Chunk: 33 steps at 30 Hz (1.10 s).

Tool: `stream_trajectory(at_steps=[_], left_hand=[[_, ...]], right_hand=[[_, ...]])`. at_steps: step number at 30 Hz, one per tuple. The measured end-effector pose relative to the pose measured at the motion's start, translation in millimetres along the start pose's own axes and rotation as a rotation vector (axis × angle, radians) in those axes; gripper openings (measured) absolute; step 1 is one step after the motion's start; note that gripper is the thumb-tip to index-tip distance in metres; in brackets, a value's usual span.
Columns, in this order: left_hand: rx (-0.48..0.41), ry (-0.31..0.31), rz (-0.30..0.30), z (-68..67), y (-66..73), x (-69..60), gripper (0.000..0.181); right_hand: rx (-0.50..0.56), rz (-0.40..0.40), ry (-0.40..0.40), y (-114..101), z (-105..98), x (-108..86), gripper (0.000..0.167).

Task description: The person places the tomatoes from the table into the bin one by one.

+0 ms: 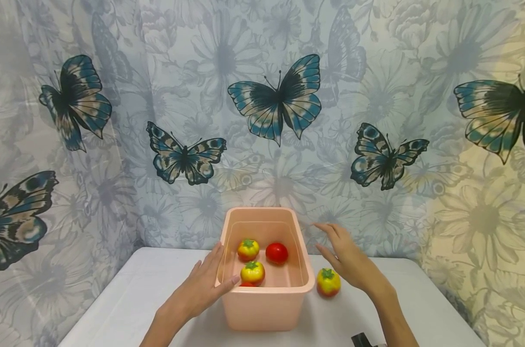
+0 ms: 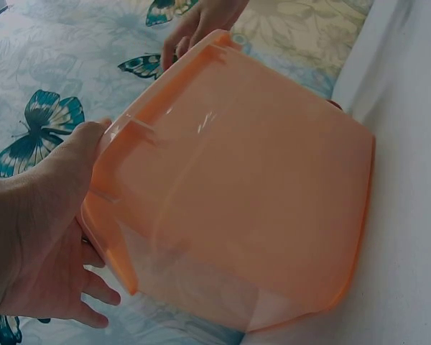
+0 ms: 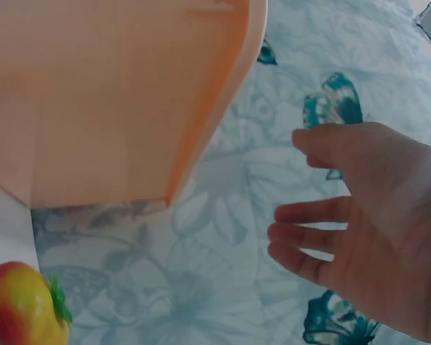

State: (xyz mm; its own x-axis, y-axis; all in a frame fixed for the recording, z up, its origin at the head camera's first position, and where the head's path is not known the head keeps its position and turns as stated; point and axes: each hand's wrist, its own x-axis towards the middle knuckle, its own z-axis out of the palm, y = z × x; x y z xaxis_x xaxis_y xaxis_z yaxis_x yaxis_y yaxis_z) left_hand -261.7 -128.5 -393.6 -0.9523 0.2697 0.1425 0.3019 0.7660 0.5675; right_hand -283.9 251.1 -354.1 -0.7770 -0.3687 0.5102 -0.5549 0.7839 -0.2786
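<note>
A pink plastic bin [image 1: 262, 311] stands on the white table. My left hand [image 1: 197, 289] rests against its left rim near the front corner, thumb over the edge and fingers extended. In the left wrist view, the thumb touches the rim of the bin [image 2: 251, 187]. Inside lie two yellow-red, persimmon-like fruits with green tops [image 1: 248, 249] and a round red fruit [image 1: 277, 253]. Another red piece is mostly hidden by the front rim. My right hand [image 1: 349, 258], fingers loosely extended and holding nothing, hovers right of the bin, near another persimmon-like fruit [image 1: 328, 283] on the table.
Behind the white table [image 1: 128, 299] hangs a pale floral cloth with butterflies [image 1: 280, 101], which also covers both sides. A small black object [image 1: 360, 340] shows at the bottom edge, beside my right forearm.
</note>
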Motion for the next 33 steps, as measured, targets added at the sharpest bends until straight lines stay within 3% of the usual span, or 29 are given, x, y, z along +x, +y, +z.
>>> stream_trajectory(at_steps=[10, 18, 22, 33], left_hand=[[0.000, 0.004, 0.011, 0.6, -0.7, -0.3, 0.103], [-0.003, 0.000, 0.001, -0.2, 0.7, 0.7, 0.104], [-0.009, 0.003, -0.004, -0.6, 1.0, 0.8, 0.104], [0.001, 0.007, 0.012, 0.1, -0.6, 0.1, 0.102]], right_hand=[[0.025, 0.055, -0.111, 24, -1, -6.0, 0.052], [0.108, 0.162, -0.446, 41, 5, -12.5, 0.062], [0.133, 0.251, -0.553, 47, 13, -11.8, 0.068], [0.036, 0.394, -0.613, 60, 29, -14.1, 0.074]])
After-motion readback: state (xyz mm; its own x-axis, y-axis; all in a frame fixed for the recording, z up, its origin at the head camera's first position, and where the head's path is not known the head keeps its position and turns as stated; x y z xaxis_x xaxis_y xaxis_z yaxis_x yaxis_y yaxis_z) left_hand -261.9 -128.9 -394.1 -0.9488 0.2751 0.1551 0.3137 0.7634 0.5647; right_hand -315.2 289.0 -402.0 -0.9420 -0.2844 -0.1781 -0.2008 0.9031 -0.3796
